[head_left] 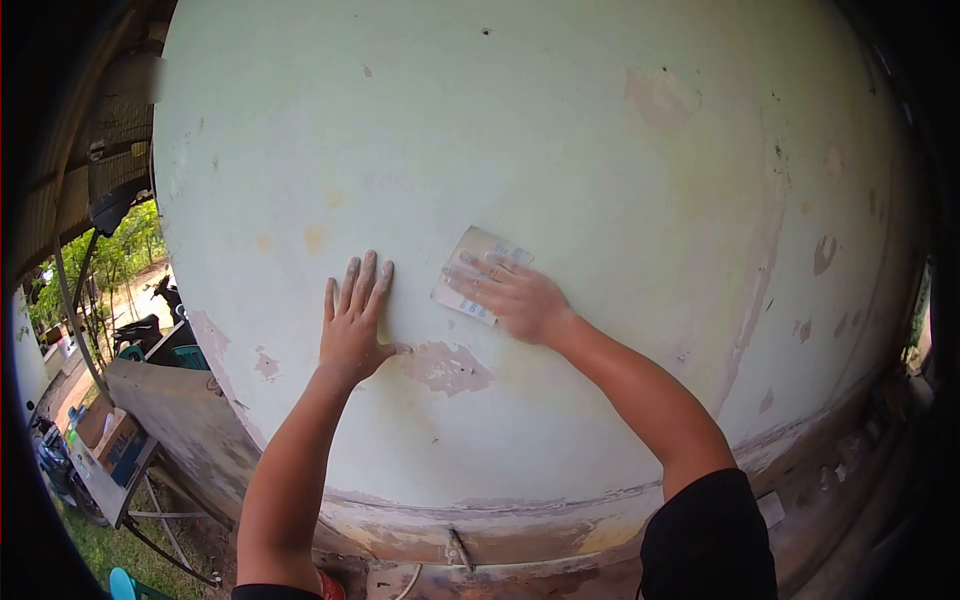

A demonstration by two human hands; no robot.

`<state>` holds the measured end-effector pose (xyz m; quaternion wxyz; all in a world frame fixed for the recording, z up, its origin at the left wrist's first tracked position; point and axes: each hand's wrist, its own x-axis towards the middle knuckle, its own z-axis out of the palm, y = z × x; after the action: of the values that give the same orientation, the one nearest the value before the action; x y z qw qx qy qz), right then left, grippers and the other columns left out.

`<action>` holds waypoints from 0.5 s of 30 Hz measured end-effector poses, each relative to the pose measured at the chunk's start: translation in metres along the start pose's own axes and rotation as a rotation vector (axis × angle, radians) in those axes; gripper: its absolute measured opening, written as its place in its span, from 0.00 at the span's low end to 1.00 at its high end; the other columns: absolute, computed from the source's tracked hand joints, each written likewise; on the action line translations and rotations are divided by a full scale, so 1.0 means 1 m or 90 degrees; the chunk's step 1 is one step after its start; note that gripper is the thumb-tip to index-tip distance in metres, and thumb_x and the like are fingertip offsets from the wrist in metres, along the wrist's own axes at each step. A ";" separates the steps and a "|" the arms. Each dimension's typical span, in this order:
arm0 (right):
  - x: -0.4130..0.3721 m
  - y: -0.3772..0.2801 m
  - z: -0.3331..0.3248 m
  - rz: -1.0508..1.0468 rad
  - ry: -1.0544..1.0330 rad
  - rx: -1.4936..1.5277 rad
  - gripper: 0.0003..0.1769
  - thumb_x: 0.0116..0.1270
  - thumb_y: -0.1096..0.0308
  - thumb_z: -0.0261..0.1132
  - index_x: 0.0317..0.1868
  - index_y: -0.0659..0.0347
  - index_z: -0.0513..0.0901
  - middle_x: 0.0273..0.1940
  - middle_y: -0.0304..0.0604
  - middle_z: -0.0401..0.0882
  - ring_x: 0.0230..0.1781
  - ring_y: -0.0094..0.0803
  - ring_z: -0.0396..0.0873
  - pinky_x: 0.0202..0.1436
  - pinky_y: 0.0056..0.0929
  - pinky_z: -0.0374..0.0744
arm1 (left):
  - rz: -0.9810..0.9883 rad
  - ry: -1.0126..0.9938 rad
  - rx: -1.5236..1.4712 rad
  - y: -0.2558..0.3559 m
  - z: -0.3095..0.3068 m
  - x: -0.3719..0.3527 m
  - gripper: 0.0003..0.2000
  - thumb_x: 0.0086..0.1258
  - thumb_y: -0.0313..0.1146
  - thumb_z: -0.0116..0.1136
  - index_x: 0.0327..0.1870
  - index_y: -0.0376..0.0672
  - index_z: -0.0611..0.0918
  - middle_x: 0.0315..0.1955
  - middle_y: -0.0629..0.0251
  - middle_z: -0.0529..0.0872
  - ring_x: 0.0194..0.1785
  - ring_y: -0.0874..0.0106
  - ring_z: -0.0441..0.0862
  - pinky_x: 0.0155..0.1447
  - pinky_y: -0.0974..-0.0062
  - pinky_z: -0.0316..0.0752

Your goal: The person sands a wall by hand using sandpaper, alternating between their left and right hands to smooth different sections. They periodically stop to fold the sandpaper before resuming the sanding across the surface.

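A pale green wall (500, 140) with worn paint fills most of the head view. Against it my right hand (522, 300) presses a sheet of sandpaper (478, 242), fingers laid over its back, where faint blue print shows. The side touching the wall is hidden. To the left, my left hand (356, 325) rests flat on the wall with its fingers spread and nothing in it. Pale dust coats the fingertips of both hands. Just below and between them is a bare peeled patch (452, 368).
A low wall (175, 390) adjoins at left. Beyond it stand a table (105, 490) with a cardboard box (120, 440) and a parked motorbike (60, 465). A pipe (460, 550) sticks out near the wall's foot. Debris (830, 475) lies at the lower right.
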<state>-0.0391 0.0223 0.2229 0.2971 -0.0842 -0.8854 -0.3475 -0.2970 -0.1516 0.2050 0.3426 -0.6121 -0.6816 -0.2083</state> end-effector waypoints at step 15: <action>0.035 0.083 -0.085 0.260 0.153 -0.214 0.35 0.82 0.56 0.61 0.87 0.36 0.67 0.90 0.36 0.56 0.90 0.45 0.52 0.92 0.55 0.50 | -0.025 0.109 -0.092 -0.042 -0.012 0.051 0.74 0.43 0.77 0.79 0.92 0.58 0.51 0.92 0.53 0.38 0.93 0.47 0.25 0.88 0.34 0.23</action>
<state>0.0017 0.0258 0.3397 0.4454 -0.2667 -0.7388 -0.4297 -0.3362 -0.1318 0.2553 0.3504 -0.6019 -0.6448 -0.3149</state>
